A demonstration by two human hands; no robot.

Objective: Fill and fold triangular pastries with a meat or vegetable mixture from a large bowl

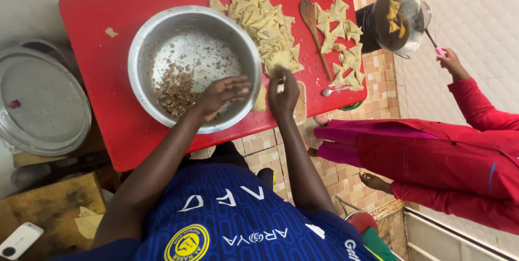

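The person's left hand reaches, fingers spread and empty, into a metal bowl of minced filling on the red counter. The right hand, its grip pinched closed on a pastry piece, sits beside piled folded pastries.

Single head view, looking steeply down from above at red table, close; own torso at bottom edge.

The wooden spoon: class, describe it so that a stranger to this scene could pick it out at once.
Find the red table and go to its far right part. The wooden spoon lies there in the gap between two heaps of folded triangular pastries. It is long, brown and wooden, unlike the small metal spoon nearby.
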